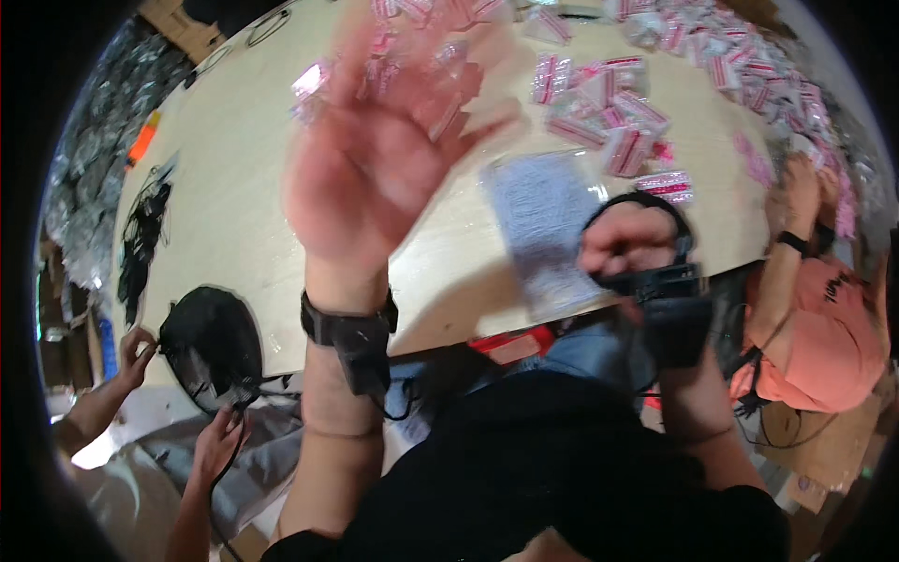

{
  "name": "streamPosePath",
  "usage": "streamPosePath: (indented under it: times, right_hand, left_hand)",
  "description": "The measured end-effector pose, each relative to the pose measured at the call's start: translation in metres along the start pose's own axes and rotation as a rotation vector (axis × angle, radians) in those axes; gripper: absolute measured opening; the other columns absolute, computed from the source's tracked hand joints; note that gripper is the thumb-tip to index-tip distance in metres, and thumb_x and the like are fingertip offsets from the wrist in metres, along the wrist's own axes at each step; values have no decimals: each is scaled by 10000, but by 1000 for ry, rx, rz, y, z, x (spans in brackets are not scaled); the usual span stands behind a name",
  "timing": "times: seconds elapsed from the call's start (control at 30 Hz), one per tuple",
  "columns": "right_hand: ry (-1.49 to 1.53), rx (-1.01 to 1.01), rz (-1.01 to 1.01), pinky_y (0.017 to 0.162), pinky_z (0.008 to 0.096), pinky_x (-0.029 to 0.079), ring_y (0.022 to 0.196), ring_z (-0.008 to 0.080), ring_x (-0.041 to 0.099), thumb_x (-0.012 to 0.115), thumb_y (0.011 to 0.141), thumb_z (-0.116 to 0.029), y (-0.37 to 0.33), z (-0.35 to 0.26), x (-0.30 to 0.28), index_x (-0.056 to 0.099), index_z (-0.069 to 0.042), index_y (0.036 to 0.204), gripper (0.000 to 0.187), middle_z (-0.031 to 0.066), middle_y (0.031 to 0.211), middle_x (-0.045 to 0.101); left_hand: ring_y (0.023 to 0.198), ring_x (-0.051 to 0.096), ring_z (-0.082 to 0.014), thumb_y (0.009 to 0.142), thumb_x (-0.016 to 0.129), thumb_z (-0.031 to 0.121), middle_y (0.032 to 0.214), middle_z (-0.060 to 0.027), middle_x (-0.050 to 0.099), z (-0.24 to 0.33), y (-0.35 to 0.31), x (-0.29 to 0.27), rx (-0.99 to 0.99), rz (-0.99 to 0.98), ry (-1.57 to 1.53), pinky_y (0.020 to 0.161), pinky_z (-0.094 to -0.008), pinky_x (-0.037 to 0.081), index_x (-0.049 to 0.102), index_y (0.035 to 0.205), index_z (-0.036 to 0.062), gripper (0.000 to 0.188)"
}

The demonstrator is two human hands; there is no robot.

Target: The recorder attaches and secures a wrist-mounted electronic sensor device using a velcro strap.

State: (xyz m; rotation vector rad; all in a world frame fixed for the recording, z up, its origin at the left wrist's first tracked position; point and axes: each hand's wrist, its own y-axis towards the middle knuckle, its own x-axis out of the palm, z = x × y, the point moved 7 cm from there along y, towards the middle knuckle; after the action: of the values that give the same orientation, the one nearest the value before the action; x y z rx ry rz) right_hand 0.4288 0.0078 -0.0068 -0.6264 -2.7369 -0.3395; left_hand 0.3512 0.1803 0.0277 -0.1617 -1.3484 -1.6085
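My left hand (361,178) is raised over the table (234,225), palm showing and fingers spread, smeared by motion. It holds nothing. A black device is strapped round my left wrist. My right hand (632,239) is at the table's near edge with its fingers curled in. Whatever they may hold is hidden. A black strap and device surround that hand and wrist. Just left of it lies a flat clear bag (538,211) with pale bluish contents. Small clear packets with pink and white stripes (604,108) lie loosely heaped beyond the bag.
More pink-striped packets (740,70) are piled at the far right. A person in an orange shirt (815,323) works at the right edge. At the left, another person's hands (220,436) hold a black round item (211,337). Black cords (145,244) lie near the left edge.
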Motion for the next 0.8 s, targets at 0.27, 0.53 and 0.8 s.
streamPosePath:
  times: [0.27,0.53,0.8]
  right_hand:
    - [82,-94,-109,663,187,487,807,122,572,556,934,-124,-2,20,-15,585,-30,1176,262,116,980,578]
    - [-143,2,73,581,179,402,710,91,495,556,943,-212,-11,39,-21,590,4,1035,237,47,857,531]
    - [420,1,52,812,235,558,1022,189,555,482,965,-101,-23,55,-52,545,-49,1252,299,127,1142,568]
  left_hand:
    - [1059,567,-172,845,580,168,1123,-17,659,82,-19,-3,342,260,-297,919,-389,325,645,1007,105,186]
    - [563,331,-111,914,453,133,616,34,350,59,-71,-100,113,744,-348,582,-269,285,555,840,67,142]
    - [519,294,-98,948,392,171,554,47,275,11,-154,-154,354,1384,-483,588,-274,271,408,721,129,232]
